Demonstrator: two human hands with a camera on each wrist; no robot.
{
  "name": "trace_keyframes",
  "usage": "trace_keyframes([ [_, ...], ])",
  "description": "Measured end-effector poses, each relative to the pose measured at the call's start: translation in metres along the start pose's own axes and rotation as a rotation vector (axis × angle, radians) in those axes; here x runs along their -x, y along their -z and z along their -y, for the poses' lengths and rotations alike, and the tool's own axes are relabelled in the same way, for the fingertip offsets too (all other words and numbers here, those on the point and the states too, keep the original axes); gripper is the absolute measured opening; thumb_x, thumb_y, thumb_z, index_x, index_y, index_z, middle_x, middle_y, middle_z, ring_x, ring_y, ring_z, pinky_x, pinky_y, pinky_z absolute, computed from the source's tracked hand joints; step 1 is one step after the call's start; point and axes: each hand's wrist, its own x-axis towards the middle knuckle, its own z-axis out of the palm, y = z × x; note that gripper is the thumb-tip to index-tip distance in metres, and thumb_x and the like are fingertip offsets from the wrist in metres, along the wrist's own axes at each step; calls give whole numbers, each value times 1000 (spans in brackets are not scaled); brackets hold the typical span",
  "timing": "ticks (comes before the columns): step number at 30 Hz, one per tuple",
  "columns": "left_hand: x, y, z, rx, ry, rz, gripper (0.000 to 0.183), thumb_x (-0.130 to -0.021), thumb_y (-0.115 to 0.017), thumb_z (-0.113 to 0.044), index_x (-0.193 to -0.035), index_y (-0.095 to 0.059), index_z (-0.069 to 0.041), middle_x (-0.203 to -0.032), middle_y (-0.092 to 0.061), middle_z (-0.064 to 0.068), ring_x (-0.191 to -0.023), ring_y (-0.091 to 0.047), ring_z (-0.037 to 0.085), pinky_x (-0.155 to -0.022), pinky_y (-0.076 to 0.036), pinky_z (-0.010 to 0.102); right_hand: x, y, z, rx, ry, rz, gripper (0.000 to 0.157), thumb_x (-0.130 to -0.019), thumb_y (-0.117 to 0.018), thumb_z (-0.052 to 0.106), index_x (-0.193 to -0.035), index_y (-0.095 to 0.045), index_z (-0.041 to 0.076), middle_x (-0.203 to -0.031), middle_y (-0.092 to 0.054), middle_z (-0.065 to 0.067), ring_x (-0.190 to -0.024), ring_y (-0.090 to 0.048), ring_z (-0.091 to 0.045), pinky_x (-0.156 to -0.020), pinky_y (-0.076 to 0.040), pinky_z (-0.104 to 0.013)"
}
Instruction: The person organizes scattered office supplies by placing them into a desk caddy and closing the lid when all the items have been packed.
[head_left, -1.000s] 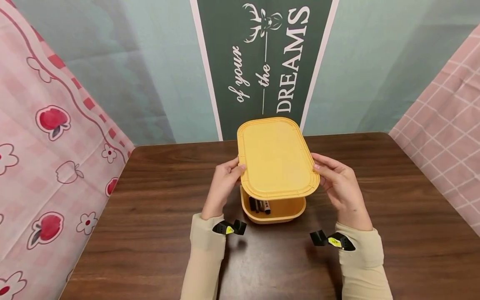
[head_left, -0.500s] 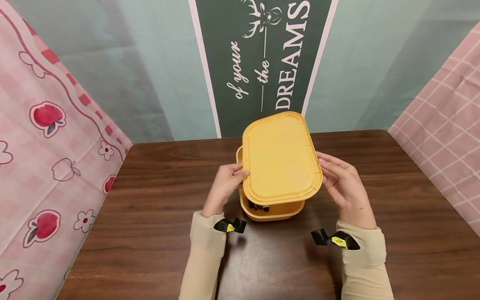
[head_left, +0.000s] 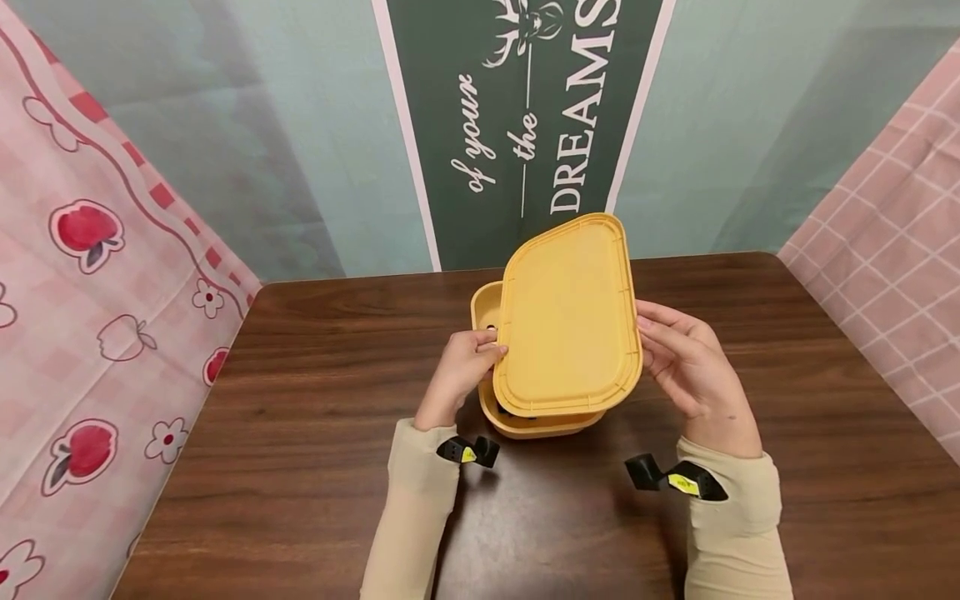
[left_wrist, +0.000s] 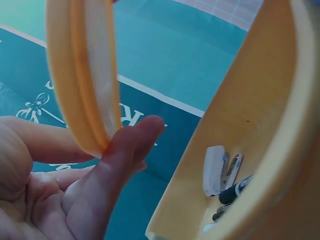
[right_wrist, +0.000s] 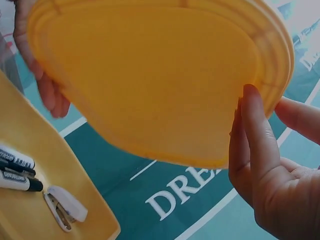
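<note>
A yellow lid [head_left: 566,321] is held tilted above a yellow box [head_left: 536,431] on the table. My left hand [head_left: 461,371] pinches the lid's left edge between thumb and fingers. On the opposite edge, my right hand [head_left: 690,367] grips the lid with its thumb and fingertips. Inside the box, the left wrist view shows a white stapler [left_wrist: 215,171] and a dark-capped marker [left_wrist: 235,190]. White markers with black caps [right_wrist: 17,180] lie beside the stapler in the right wrist view. From the head view the lid hides most of the box's inside.
The brown wooden table [head_left: 300,467] extends around the box. A green and teal cloth [head_left: 510,142] with white lettering hangs behind it. Pink patterned cloths stand at the left [head_left: 112,333] and right [head_left: 900,242].
The lid has turned and tilted, its far end moving rightward and up, so more of the box's far left corner shows. Both hands have kept hold and shifted slightly right.
</note>
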Motion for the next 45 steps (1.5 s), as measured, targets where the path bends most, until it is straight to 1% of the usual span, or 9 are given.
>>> trace_keyframes([
  [8,-2,-5,0,-50,13,12,27,-95,-54,-3,-118,-61,8,-103,-68,19,-74,-65,14,-65,-56,27,0,-14,1,78,35,-23,29,-95,-41,-12,-113,-63,-10,-100,-69,-16,-85,-69,-22,-70,-56,-30],
  [11,-2,-7,3,-70,6,19,27,-95,-53,-4,-118,-61,8,-103,-68,18,-74,-65,13,-64,-55,26,-1,-18,2,99,25,-35,29,-94,-42,-13,-111,-65,-9,-100,-70,-16,-84,-69,-21,-70,-56,-30],
  [19,-6,-9,8,-154,11,11,25,-95,-55,-6,-114,-64,7,-99,-69,16,-78,-68,18,-67,-56,28,-20,-28,14,163,-66,-1,26,-92,-47,-12,-108,-67,-7,-99,-70,-16,-86,-69,-21,-71,-56,-31],
  [25,-9,-8,5,-222,0,13,20,-92,-59,-7,-102,-69,7,-84,-69,14,-63,-67,14,-60,-56,25,-29,-32,24,205,-120,14,25,-92,-48,-12,-106,-67,-7,-100,-69,-16,-86,-69,-21,-71,-56,-32],
  [29,-9,-2,-1,-299,-17,5,18,-92,-59,-7,-93,-72,6,-72,-68,11,-64,-69,20,-59,-56,27,-35,-35,26,246,-145,4,23,-91,-51,-11,-104,-69,-5,-98,-70,-15,-84,-69,-20,-71,-56,-31],
  [33,-7,9,-21,-324,-23,17,19,-92,-58,-6,-90,-71,7,-69,-69,10,-69,-70,25,-61,-56,29,-39,-38,26,293,-157,2,21,-90,-54,-9,-102,-70,-3,-96,-71,-13,-83,-69,-18,-71,-56,-30],
  [37,-8,12,-58,-278,-86,57,18,-92,-58,-5,-93,-69,9,-73,-70,13,-68,-70,21,-61,-56,27,-40,-39,24,366,-167,-21,18,-89,-58,-7,-100,-71,0,-94,-71,-12,-81,-69,-17,-70,-56,-30],
  [41,-13,0,-96,-300,-191,126,17,-92,-61,-7,-92,-69,8,-75,-70,13,-67,-69,17,-62,-56,27,-40,-39,18,434,-189,-58,16,-88,-61,-3,-96,-71,5,-92,-71,-9,-80,-69,-16,-70,-56,-29],
  [45,-19,-14,-121,-373,-225,102,15,-90,-64,-10,-86,-71,3,-72,-70,9,-67,-69,15,-62,-55,24,-40,-39,11,496,-210,-77,15,-89,-60,0,-103,-66,-1,-93,-70,-5,-81,-68,-13,-71,-56,-28],
])
